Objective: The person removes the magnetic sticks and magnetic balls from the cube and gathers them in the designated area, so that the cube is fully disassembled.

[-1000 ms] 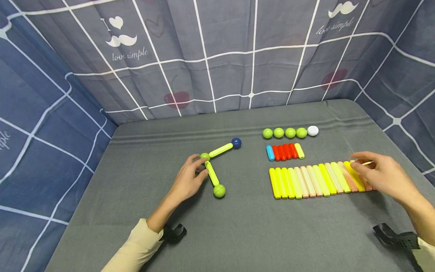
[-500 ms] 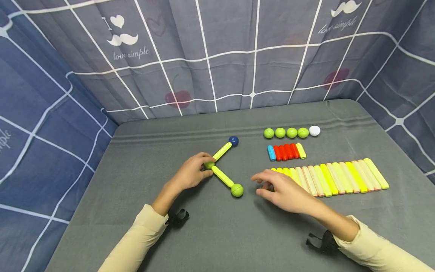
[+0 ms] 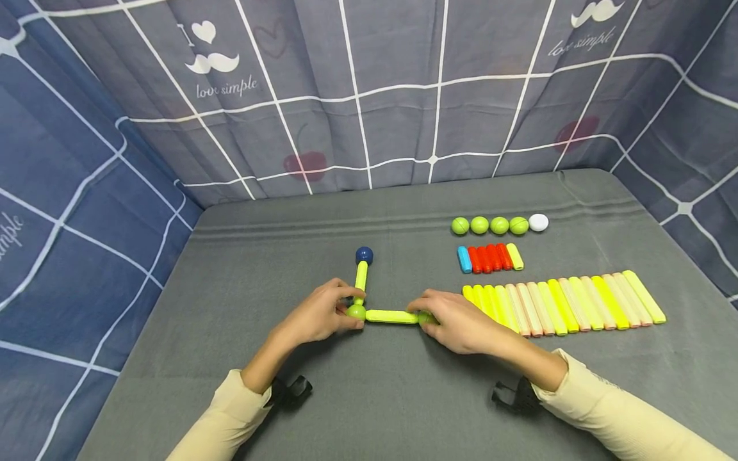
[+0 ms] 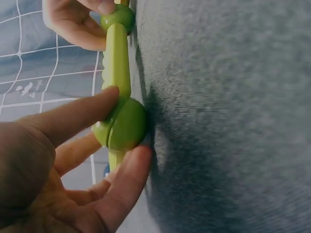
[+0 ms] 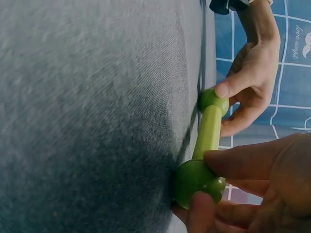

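An L-shaped piece lies on the grey cloth, made of two yellow-green rods and three balls. My left hand (image 3: 317,315) pinches the green corner ball (image 4: 127,125) between thumb and fingers. From that corner one rod (image 3: 392,317) runs right to a green end ball (image 5: 194,183), which my right hand (image 3: 461,321) pinches; in the head view its fingers partly cover this ball. The other rod (image 3: 360,276) points away from me, with a dark blue ball (image 3: 364,255) at its far end.
Several green balls (image 3: 479,225) and a white ball (image 3: 539,222) line up at the back right. Nearer are short rods: blue (image 3: 464,259), red (image 3: 489,258), yellow-green (image 3: 515,256). A long row of yellow and pale rods (image 3: 567,304) lies right of my right hand. Patterned curtains (image 3: 398,96) stand behind.
My right hand has come left from the long rod row onto the end ball. The two-rod piece has turned, its blue-ball rod now pointing away and the other rod pointing right.
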A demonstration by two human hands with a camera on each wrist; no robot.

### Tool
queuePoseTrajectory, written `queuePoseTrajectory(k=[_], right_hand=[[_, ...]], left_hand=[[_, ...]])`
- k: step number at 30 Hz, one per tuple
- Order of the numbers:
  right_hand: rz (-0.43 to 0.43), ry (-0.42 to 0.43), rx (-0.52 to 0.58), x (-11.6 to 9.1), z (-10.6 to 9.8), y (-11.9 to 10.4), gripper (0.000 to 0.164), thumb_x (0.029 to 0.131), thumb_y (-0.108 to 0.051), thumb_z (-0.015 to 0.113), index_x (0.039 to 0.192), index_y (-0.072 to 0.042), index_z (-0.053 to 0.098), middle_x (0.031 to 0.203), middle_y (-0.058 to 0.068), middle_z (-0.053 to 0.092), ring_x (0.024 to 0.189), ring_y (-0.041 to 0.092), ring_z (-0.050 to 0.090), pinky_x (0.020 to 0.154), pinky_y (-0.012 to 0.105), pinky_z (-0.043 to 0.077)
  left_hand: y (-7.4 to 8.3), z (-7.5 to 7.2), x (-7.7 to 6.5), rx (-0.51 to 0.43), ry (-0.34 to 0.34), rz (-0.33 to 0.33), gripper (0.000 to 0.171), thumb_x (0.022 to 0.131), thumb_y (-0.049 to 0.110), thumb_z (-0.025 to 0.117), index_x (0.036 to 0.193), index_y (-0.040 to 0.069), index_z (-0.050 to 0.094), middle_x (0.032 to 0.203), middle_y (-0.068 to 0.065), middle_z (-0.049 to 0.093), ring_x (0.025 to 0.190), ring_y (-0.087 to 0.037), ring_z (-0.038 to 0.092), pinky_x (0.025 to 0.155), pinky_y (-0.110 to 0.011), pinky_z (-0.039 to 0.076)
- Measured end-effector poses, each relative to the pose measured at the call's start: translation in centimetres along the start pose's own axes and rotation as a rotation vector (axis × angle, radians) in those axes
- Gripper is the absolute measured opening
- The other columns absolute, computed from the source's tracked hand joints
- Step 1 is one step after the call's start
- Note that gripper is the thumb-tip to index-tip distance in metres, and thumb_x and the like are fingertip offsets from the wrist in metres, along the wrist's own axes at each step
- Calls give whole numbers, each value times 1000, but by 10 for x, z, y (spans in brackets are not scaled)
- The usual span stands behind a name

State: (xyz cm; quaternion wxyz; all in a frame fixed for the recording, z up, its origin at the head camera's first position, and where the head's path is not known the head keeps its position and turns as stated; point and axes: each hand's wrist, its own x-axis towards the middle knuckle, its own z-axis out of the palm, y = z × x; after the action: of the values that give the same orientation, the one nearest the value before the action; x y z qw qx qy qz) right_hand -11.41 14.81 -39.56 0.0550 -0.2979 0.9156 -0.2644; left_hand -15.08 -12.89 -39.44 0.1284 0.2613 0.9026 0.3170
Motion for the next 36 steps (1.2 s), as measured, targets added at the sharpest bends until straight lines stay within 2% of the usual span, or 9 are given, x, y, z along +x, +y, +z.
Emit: queuePoseTrajectory(k=[5,13,20,25,28,31,34,36], right_hand=[[8,-32,-38,0,-2,1,32,86,-2,73,117,-9,70,98,-4,61,84,11,54,73,32,49],[-12,-58,12,3,-5,5,29,88,-3,72,117,-7,70,95,-4,60,79,10,52,69,28,47],[-17,-46,9,8,-9,9,19,91,-2,67,107,-9,74,96,-2,63,85,13,57,72,32,50],[67,43,26,19,-21,17,33,88,-4,71,120,-2,67,112,11,67,98,24,61,85,45,51],[145,133,118,33,-36,29,39,87,-3,73,124,5,63,116,19,64,93,29,65,81,45,55],[214,218,149,51,-51,45,39,89,-7,73,124,6,62,116,21,64,91,32,65,79,44,55],[258,269,90,67,-61,60,38,91,-13,72,124,4,63,116,21,66,98,35,64,82,49,52],[282,273,36,77,-65,70,37,92,-15,71,123,3,64,117,21,66,105,38,61,86,53,49]], left_hand=[[-4,2,-2,-71,-11,1,45,81,17,83,123,8,68,113,-8,58,86,-14,59,68,-26,53],[-7,5,-4,-115,17,-26,45,80,17,84,122,10,69,112,-6,61,83,-12,59,65,-26,53],[-9,6,-5,-155,24,-50,48,81,17,84,125,9,68,117,-8,60,85,-13,61,64,-26,54],[-9,6,-5,-152,23,-45,48,81,17,84,125,8,68,118,-9,60,87,-14,62,66,-25,55],[-9,5,-5,-152,24,-45,49,81,17,84,125,8,68,117,-9,60,87,-15,62,65,-25,55],[-9,5,-5,-154,25,-48,49,80,17,84,126,8,67,117,-9,61,87,-15,62,66,-25,55],[-8,6,-5,-157,26,-56,49,80,17,84,126,8,68,118,-8,61,87,-14,62,65,-25,55],[-7,7,-6,-159,21,-63,50,80,17,84,127,9,67,119,-8,61,87,-14,62,66,-25,55]])
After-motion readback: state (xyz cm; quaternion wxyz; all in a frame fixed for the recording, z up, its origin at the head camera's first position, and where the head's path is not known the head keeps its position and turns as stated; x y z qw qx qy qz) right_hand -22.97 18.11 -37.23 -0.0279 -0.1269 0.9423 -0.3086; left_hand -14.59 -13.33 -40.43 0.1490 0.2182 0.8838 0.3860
